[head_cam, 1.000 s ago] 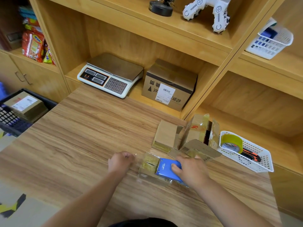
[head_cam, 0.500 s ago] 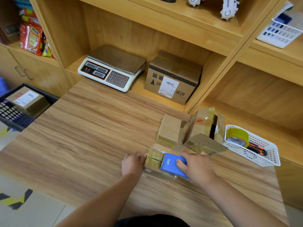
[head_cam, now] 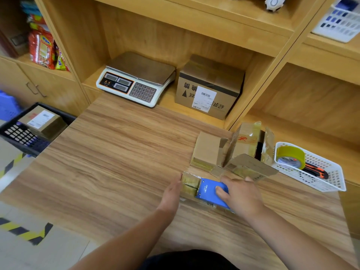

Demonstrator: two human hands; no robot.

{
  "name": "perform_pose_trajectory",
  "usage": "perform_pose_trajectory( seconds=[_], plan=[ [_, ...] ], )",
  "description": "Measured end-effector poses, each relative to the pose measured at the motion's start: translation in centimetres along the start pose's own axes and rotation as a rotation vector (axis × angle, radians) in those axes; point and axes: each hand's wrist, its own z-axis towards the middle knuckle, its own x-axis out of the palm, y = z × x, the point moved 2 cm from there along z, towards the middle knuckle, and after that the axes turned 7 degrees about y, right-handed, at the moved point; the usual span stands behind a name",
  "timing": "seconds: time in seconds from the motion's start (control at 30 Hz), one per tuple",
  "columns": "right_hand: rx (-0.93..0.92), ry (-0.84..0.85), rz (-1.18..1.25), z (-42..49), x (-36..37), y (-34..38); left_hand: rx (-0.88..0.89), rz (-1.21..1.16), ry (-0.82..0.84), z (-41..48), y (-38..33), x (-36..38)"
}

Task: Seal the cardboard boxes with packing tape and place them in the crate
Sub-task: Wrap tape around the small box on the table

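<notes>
Small cardboard box (head_cam: 189,185), on table (head_cam: 116,152): left hand (head_cam: 171,190), fingers flat, braces its end against sliding; right hand (head_cam: 240,196) grasps blue tape dispenser (head_cam: 208,193) on top, apparently taping the seam.

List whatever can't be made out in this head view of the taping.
Head view:
The small box: top mostly under the blue tape dispenser and right hand; seam coverage unclear.
The crate: cut by the left edge; only one labelled box shows inside.
The shelf box label: print too small.
The white object on the top shelf: cut by the top edge.
</notes>
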Motion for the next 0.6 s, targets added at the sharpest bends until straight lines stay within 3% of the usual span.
perform_pose_trajectory(
  seconds=[0.2,0.27,0.37,0.43,0.5,0.6],
  plan=[
    [-0.021,0.009,0.028,0.1,0.1,0.0,-0.040,0.192,0.331,-0.3,-0.4,-0.3],
    [-0.022,0.016,0.041,0.1,0.1,-0.1,0.002,0.524,0.322,0.1,-1.1,-0.4],
    [-0.017,0.028,0.042,0.1,0.1,-0.1,0.270,1.295,0.336,1.4,-2.8,0.6],
    [-0.015,0.025,0.048,0.1,0.1,-0.2,0.384,1.614,0.386,2.2,-3.3,1.6],
    [-0.015,0.029,0.072,0.1,0.1,-0.2,0.411,1.813,0.435,2.7,-3.5,2.3],
    [-0.021,0.020,0.100,0.2,-0.1,-0.4,0.460,1.871,0.386,2.9,-3.3,2.4]
  ],
)
